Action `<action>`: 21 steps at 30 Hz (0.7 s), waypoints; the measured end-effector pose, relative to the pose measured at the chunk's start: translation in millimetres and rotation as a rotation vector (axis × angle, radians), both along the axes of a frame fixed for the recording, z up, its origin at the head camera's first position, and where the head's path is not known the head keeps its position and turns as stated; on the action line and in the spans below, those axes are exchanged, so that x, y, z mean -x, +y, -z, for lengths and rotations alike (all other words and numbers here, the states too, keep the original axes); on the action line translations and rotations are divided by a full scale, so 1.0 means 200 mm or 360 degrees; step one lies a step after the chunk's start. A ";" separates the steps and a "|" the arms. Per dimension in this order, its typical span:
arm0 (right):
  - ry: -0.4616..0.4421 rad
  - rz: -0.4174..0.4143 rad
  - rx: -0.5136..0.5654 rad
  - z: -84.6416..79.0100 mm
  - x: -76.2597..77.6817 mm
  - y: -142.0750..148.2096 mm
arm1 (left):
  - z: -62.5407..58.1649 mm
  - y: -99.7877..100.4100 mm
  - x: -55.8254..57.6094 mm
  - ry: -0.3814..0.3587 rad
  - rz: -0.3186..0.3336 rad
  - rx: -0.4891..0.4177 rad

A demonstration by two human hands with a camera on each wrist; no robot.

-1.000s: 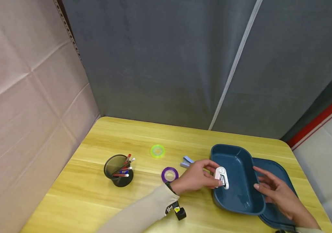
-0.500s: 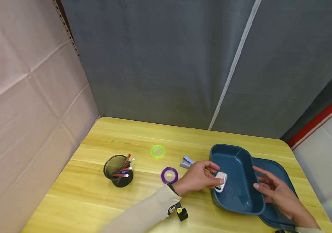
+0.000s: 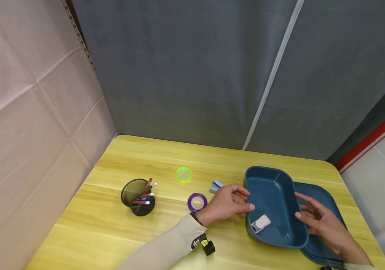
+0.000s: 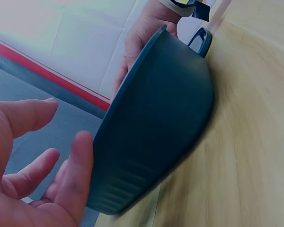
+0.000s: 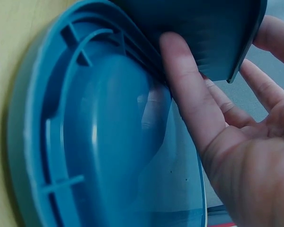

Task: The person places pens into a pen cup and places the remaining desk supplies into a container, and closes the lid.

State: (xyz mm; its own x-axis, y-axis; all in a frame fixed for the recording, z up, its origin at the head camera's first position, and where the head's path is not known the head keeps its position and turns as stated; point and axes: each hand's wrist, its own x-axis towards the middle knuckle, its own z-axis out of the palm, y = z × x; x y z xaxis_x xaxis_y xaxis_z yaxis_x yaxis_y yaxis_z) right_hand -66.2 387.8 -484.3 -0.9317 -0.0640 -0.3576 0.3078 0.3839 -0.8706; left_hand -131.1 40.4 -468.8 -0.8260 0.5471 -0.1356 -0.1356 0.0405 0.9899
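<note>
Here, pale item (image 3: 261,224) inside blue bin (image 3: 276,206), relaxed left hand (image 3: 225,203) alongside, right hand (image 3: 322,225) loose-fingered against it.

1. Head view: soft, fairly even light on the surface (image 3: 104,217); the curtain (image 3: 185,75) is dim.
2. Small glints mark the box's (image 3: 276,206) glossy inside.
3. Left wrist: the wall (image 4: 75,42) looks washed out; the box's outer side is dark, soft shadow beneath.
4. Right wrist: bluish cast, pale streaks on the lid (image 5: 109,123).
</note>
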 end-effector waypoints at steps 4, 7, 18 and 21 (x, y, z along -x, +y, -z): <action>0.0010 -0.0008 0.0011 0.00 0.00 0.00 | 0.01 -0.03 0.01 0.0066 0.0012 0.0049; 0.0021 -0.0012 0.0015 0.00 0.00 0.00 | 0.02 -0.05 0.03 0.0093 0.0010 0.0063; 0.0027 -0.0011 0.0013 0.00 0.00 0.00 | 0.05 -0.12 0.09 0.0202 -0.0060 0.0104; 0.0019 -0.0012 0.0008 0.00 0.00 0.00 | 0.06 -0.15 0.11 0.0194 -0.0087 0.0090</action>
